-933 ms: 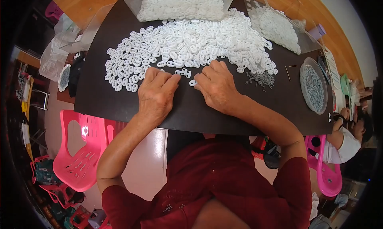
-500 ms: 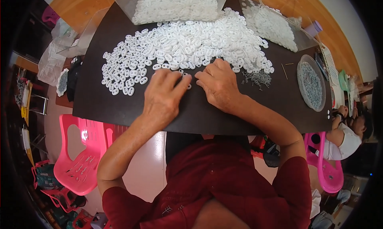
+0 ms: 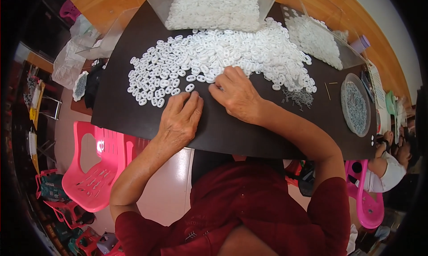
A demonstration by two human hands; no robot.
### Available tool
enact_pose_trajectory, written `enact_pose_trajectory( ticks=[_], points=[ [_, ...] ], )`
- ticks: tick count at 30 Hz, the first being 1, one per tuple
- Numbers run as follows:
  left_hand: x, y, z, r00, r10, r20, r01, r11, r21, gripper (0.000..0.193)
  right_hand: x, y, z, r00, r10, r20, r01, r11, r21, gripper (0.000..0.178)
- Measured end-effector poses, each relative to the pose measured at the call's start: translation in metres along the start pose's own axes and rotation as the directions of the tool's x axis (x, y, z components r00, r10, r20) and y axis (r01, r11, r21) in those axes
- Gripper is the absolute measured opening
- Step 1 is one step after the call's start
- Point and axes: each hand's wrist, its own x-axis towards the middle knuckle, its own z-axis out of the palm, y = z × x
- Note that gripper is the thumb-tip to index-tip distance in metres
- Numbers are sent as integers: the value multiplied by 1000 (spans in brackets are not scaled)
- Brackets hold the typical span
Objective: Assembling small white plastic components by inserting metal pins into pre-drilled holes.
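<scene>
White oval plastic pieces with two holes lie in a wide pile (image 3: pixel 209 51) on the dark brown table (image 3: pixel 156 122). My left hand (image 3: pixel 180 117) rests at the near side of the pile, fingers bent and bunched together. One loose oval piece (image 3: pixel 190 87) lies right at its fingertips; I cannot tell if they touch. My right hand (image 3: pixel 236 95) is closed at the pile's front edge, thumb against bent fingers. Whatever either hand holds is hidden under its fingers. Small grey metal pins (image 3: pixel 298 97) are heaped right of my right hand.
A clear bin (image 3: pixel 154 8) full of white pieces stands behind the pile, with a tilted clear container (image 3: pixel 307 35) to its right. A round clear tray (image 3: pixel 368 117) of grey pins sits at right. A pink chair (image 3: pixel 89 180) stands left; another person (image 3: pixel 385 169) sits far right.
The whole view has shifted, so the table appears lower and further right. Relative to the table, both hands have moved left. The loose oval piece now shows uncovered by my left fingertips.
</scene>
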Motion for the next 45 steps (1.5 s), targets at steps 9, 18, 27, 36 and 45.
enact_pose_trajectory(
  ticks=[9,18,27,36,45],
  points=[
    [-1,-27,-1,985,-76,153,72,997,31,47,-15,1,-13,999,4,41,-1,996,-87,33],
    [15,-30,4,989,10,149,6,994,-107,47,-14,2,-11,999,17,29,-14,996,-85,37],
    [-2,-44,-6,990,-16,138,8,998,56,48,7,4,-6,998,61,-14,-61,997,-46,36],
    [-3,-48,-4,996,-3,95,-2,999,48,41,38,13,19,992,-61,108,83,973,-216,30],
    [11,-71,2,993,-111,-39,111,994,9,31,22,9,7,999,-39,29,42,991,-125,28]
  ],
)
